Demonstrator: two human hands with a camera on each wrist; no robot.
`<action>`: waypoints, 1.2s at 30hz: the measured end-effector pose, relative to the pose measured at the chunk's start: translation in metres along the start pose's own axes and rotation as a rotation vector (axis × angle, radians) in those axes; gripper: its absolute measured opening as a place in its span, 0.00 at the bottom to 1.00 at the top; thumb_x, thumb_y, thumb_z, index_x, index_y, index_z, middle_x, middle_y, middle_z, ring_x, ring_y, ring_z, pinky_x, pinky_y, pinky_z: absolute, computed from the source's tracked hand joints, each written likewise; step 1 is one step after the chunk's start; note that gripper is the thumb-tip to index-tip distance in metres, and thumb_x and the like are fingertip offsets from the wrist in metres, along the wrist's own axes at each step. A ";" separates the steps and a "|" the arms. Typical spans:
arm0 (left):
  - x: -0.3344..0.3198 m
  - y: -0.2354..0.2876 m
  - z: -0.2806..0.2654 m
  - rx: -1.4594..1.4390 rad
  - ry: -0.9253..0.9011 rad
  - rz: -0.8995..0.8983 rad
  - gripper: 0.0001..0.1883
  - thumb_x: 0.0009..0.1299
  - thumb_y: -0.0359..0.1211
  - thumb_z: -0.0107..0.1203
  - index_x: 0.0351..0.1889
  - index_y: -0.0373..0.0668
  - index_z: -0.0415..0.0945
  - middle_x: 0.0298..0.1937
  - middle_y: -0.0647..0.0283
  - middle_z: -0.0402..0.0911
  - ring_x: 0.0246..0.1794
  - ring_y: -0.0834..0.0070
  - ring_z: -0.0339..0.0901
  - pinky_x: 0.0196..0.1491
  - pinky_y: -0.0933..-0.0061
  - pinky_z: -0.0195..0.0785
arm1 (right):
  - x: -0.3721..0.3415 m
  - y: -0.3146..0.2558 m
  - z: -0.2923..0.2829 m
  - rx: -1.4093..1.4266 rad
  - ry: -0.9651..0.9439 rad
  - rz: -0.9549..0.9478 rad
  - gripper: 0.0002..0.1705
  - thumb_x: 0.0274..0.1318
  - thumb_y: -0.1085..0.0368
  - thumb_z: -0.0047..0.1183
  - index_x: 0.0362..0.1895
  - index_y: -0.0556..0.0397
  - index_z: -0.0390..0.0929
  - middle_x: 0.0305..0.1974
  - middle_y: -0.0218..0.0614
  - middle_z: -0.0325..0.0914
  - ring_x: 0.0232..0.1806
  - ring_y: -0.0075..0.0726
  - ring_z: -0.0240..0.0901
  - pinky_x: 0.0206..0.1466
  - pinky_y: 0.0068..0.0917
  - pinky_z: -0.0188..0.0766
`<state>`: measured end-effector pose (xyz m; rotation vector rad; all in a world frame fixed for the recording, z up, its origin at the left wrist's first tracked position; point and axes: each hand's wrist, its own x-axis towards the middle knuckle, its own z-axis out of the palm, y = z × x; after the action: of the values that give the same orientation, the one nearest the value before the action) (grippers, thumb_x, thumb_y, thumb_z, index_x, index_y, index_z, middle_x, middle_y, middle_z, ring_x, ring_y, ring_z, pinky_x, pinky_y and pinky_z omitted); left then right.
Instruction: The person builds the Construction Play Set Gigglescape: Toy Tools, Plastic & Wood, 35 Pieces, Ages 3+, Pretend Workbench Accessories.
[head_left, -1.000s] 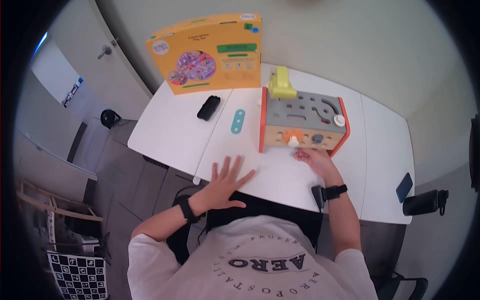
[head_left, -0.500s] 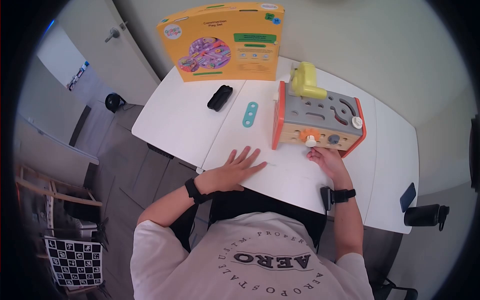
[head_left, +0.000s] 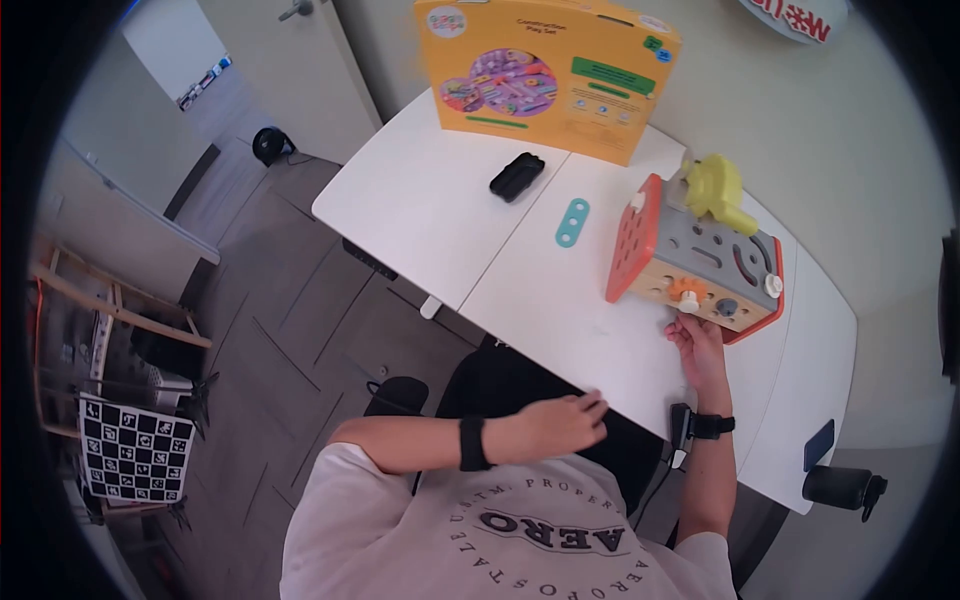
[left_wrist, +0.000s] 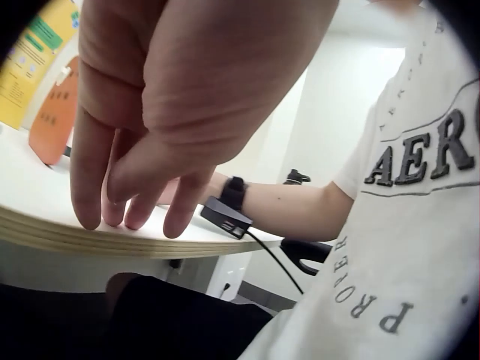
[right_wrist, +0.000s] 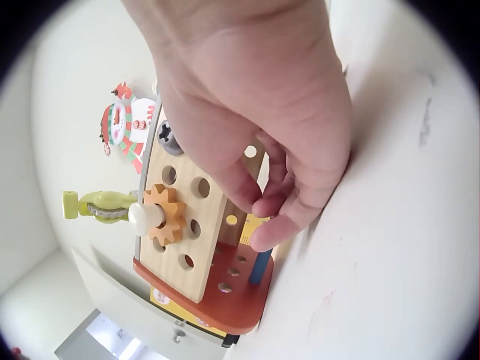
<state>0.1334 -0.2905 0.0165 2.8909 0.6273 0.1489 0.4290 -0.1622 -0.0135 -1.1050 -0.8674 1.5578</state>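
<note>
A toy workbench [head_left: 690, 240] with a grey top, red ends and a wooden front stands on the table. My right hand [head_left: 700, 350] rests on the tabletop against its lower front, fingers loosely bent; nothing shows between them. Above that hand, an orange gear [right_wrist: 176, 214] with a white peg [right_wrist: 144, 219] and a grey screw head [right_wrist: 166, 139] sit in the front panel. A yellow-green toy drill [head_left: 715, 190] stands on top. My left hand [head_left: 550, 428] hangs in front of my shirt, its fingers [left_wrist: 91, 195] pointing down at the table's front edge.
Left of the workbench lie a teal three-hole strip [head_left: 572, 223] and a black case [head_left: 517, 177]. Behind them stands a yellow Construction Play Set box [head_left: 550, 110]. A phone [head_left: 819, 445] and black bottle [head_left: 840, 487] are at the right edge.
My left hand has left the tabletop, where it lay spread, and drawn back to the front edge by my body. My right hand stays at the workbench. The head view has turned left.
</note>
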 end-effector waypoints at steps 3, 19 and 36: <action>-0.001 0.025 0.024 -0.102 0.020 0.062 0.16 0.71 0.31 0.53 0.54 0.36 0.79 0.72 0.38 0.72 0.74 0.51 0.71 0.66 0.56 0.75 | -0.007 0.000 0.007 -0.035 0.006 -0.017 0.08 0.72 0.70 0.55 0.51 0.58 0.77 0.37 0.34 0.81 0.37 0.32 0.81 0.43 0.27 0.77; -0.042 0.078 0.038 -0.182 0.207 -0.117 0.04 0.66 0.28 0.56 0.33 0.39 0.81 0.32 0.56 0.84 0.31 0.61 0.88 0.30 0.63 0.81 | -0.095 0.016 0.056 -0.407 -0.119 -0.053 0.08 0.70 0.72 0.53 0.51 0.60 0.77 0.35 0.32 0.79 0.36 0.27 0.79 0.43 0.24 0.74; -0.209 -0.094 -0.027 -0.637 0.236 -0.755 0.08 0.62 0.24 0.68 0.40 0.37 0.87 0.35 0.62 0.89 0.37 0.75 0.85 0.42 0.73 0.78 | -0.109 0.019 0.045 -0.394 -0.112 -0.055 0.08 0.70 0.71 0.53 0.50 0.60 0.77 0.33 0.33 0.79 0.34 0.27 0.80 0.41 0.25 0.78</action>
<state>-0.0978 -0.2900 0.0125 1.8999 1.3622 0.4755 0.3894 -0.2728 0.0091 -1.2640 -1.3096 1.4487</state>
